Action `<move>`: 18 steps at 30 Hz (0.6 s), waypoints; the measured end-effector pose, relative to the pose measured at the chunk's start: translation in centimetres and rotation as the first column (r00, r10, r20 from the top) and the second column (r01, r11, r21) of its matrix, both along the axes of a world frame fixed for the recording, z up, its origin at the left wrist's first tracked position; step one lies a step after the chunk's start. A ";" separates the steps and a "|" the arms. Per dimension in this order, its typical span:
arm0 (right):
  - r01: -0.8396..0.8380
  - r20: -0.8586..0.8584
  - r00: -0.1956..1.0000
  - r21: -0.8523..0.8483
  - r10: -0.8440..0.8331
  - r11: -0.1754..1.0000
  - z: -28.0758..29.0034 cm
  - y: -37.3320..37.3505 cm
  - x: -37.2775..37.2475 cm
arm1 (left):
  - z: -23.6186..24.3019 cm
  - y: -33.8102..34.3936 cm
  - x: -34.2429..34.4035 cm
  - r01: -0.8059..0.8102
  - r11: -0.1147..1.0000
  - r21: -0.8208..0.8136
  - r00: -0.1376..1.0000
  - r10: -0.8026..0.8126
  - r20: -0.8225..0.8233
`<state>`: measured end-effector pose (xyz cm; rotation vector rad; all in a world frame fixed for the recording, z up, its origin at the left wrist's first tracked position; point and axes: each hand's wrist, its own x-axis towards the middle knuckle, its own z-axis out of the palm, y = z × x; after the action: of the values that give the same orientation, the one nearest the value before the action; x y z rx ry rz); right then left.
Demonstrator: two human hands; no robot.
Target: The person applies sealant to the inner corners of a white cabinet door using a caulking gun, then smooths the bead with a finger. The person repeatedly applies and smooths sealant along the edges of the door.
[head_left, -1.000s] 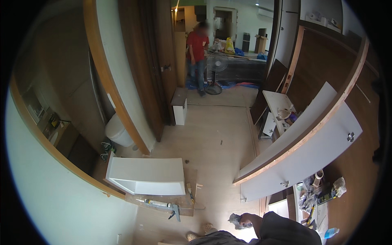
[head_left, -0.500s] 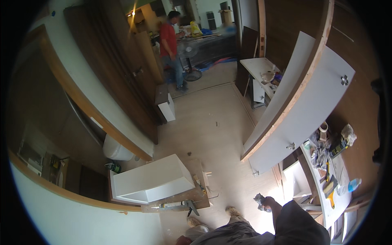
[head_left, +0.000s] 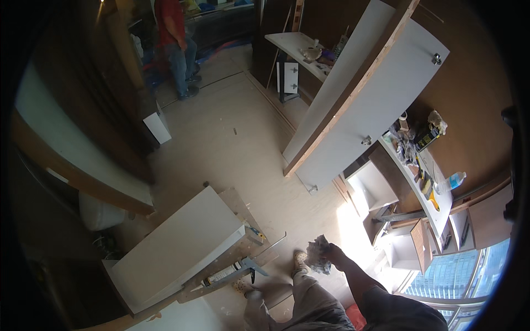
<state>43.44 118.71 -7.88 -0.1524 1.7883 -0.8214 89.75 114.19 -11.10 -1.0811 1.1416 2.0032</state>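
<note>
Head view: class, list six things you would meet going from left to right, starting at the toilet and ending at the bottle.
Toilet, small white box, caulking gun, grey bundle, right hand, bottle.

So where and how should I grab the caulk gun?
Probably by its handle, coming from the right: the caulk gun lies on its side, nozzle pointing left, handle seemingly jutting past the board toward your legs. Your right hand holds a crumpled wad, so free it first.

I see daylight [head_left: 349,223] whitening the pale floor [head_left: 221,138] right of centre, a window [head_left: 441,273] lower right, a brown wall [head_left: 476,110] upper right.
</note>
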 end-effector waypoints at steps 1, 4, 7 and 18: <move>0.054 0.095 0.995 -0.132 -0.042 0.990 -1.3 -0.6 0.1 | -1.0 -0.2 -0.2 0.023 0.999 0.046 1.000 -0.022 -0.022; 0.347 0.292 0.921 -0.320 -0.257 0.881 -7.3 -4.7 -0.5 | -5.2 -0.3 -1.5 0.077 0.987 0.140 0.996 -0.069 -0.058; 0.546 0.480 0.817 -0.465 -0.320 0.696 -14.6 -9.1 -2.6 | -10.8 0.1 -3.4 0.123 0.960 0.250 0.991 -0.106 -0.081; 0.217 0.307 0.949 -0.484 -0.068 0.847 -43.5 -12.8 -4.6 | -33.6 -0.1 -7.6 0.326 0.938 -0.113 0.880 -0.345 -0.326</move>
<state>38.84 105.93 -51.34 -0.2382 1.2908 -1.3551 82.18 114.05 -44.72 -0.5156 1.4577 1.9273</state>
